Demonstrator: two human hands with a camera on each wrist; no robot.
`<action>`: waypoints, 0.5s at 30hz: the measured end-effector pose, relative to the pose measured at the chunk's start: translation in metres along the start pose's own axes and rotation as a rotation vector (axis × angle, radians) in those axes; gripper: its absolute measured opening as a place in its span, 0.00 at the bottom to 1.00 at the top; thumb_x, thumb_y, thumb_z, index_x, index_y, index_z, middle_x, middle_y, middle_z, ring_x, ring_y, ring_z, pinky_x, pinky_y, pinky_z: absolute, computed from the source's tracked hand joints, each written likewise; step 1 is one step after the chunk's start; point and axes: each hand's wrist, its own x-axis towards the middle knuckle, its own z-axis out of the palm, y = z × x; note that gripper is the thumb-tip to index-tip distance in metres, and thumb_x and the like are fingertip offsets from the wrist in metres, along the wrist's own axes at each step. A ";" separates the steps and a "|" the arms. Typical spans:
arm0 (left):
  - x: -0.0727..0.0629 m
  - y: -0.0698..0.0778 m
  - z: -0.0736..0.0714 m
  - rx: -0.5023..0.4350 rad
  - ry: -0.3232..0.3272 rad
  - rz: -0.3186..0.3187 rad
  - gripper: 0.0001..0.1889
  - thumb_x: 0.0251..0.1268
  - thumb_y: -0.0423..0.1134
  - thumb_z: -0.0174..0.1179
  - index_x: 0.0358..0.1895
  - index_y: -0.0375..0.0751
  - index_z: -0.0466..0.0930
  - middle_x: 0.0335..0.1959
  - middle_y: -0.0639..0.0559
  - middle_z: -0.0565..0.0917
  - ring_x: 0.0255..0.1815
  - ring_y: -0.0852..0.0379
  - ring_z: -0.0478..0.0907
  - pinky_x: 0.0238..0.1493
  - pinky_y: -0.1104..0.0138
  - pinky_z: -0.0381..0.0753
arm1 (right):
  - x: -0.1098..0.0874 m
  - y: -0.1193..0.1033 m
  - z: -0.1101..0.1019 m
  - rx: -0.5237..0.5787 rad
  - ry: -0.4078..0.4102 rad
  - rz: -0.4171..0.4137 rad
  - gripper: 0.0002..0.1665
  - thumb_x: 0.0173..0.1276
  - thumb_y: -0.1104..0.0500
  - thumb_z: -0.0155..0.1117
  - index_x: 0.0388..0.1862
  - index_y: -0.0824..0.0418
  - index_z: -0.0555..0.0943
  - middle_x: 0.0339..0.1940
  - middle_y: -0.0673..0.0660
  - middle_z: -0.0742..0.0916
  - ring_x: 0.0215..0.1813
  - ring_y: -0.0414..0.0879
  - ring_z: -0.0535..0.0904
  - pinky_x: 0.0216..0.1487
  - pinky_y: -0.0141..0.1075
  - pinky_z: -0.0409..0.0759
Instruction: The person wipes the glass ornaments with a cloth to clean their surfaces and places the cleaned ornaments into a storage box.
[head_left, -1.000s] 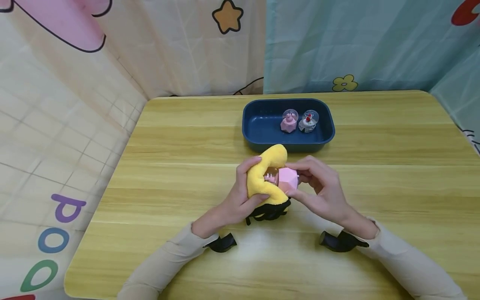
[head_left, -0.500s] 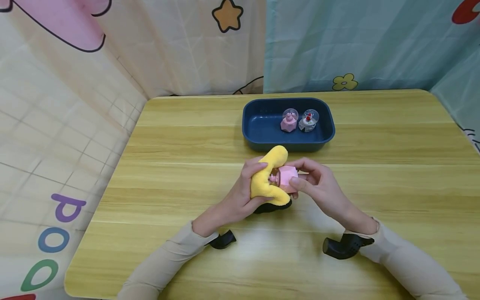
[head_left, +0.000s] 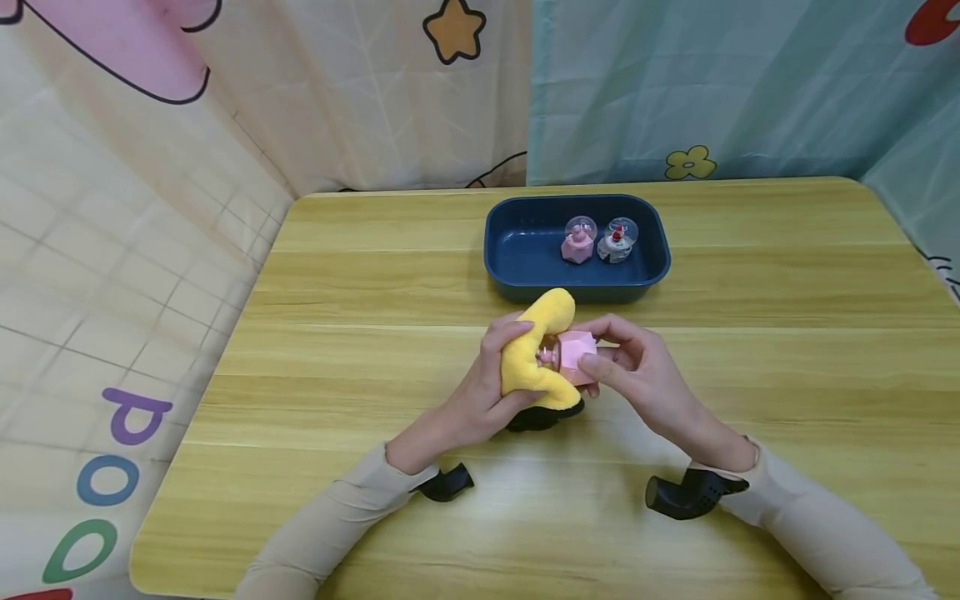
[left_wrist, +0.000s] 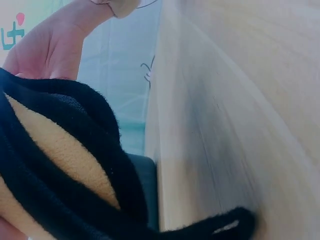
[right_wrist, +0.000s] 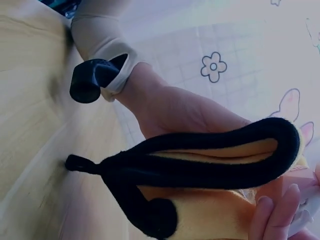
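In the head view my left hand (head_left: pixel 483 387) grips a fuzzy yellow cloth (head_left: pixel 525 367) with black edging, bent round the clear dome of a small snow globe. The dome is mostly hidden inside the fold; a bit of pink figure shows. My right hand (head_left: pixel 648 375) holds the globe's pink faceted base (head_left: pixel 576 357), thumb on its near face. The left wrist view shows the cloth's black edging (left_wrist: pixel 127 180) with a loop dangling over the table. From the right wrist, the black trim (right_wrist: pixel 215 172) crosses in front of my left hand (right_wrist: pixel 175 110), right fingertips (right_wrist: pixel 275 220) beside the base.
Behind the hands stands a dark blue bin (head_left: pixel 525 293) on the wooden table (head_left: pixel 360 333). Inside it are a pink snow globe (head_left: pixel 577 246) and a white one with a red figure (head_left: pixel 616 243). Printed curtains (head_left: pixel 360 100) hang along the table's back and left.
The cloth and left hand have shifted slightly right. My right hand has changed its hold on the pink base, its thumb moving onto the face. Over the last half second little differs.
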 end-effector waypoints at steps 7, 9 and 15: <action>-0.001 0.004 0.001 -0.195 0.024 -0.092 0.36 0.67 0.58 0.44 0.61 0.33 0.43 0.60 0.31 0.56 0.60 0.44 0.60 0.64 0.66 0.63 | -0.002 0.006 0.006 -0.028 0.048 -0.199 0.18 0.61 0.74 0.60 0.51 0.74 0.72 0.43 0.49 0.83 0.28 0.43 0.81 0.28 0.31 0.81; -0.001 0.006 0.001 -0.230 0.024 -0.109 0.37 0.67 0.59 0.44 0.62 0.32 0.42 0.61 0.31 0.55 0.60 0.46 0.59 0.63 0.68 0.63 | -0.002 0.007 0.007 -0.039 0.053 -0.274 0.20 0.59 0.75 0.61 0.51 0.76 0.71 0.44 0.48 0.83 0.30 0.41 0.82 0.28 0.29 0.81; -0.001 0.008 0.000 -0.300 0.008 -0.121 0.38 0.67 0.58 0.45 0.62 0.31 0.41 0.62 0.31 0.52 0.60 0.50 0.58 0.61 0.70 0.64 | -0.003 0.007 0.009 -0.098 0.083 -0.450 0.23 0.54 0.76 0.66 0.49 0.79 0.73 0.45 0.47 0.83 0.40 0.37 0.82 0.37 0.26 0.82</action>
